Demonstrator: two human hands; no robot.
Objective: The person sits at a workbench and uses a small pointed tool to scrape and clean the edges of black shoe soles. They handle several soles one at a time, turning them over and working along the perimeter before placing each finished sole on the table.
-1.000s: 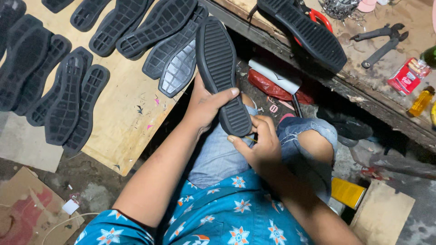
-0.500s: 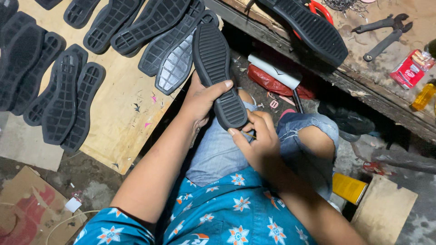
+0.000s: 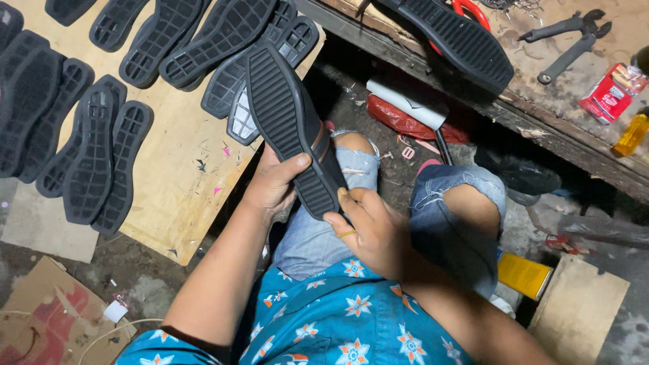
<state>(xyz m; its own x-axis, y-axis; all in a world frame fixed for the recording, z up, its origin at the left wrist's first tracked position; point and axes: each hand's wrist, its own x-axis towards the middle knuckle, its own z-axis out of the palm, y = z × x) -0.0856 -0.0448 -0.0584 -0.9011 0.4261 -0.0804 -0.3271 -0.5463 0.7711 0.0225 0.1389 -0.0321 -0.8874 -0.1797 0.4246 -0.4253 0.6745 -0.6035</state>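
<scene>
A black shoe (image 3: 287, 125) with a ribbed rubber sole lies sole-up over my lap, toe pointing away. My left hand (image 3: 274, 186) grips it from the left side, thumb across the heel part of the sole. My right hand (image 3: 372, 230) presses its fingers against the shoe's heel end from below and the right. Both hands rest above my knees in torn blue jeans (image 3: 466, 203).
Several loose black soles (image 3: 101, 155) lie on a plywood board (image 3: 182, 196) at left. Another black shoe (image 3: 453, 37) sits on the wooden bench (image 3: 541, 101) with pliers (image 3: 564, 37), a red packet (image 3: 612, 91) and a yellow bottle (image 3: 634, 134). A yellow can (image 3: 524, 274) stands by cardboard (image 3: 578, 311).
The shoe and both hands have shifted slightly down and left in view. The grip looks the same.
</scene>
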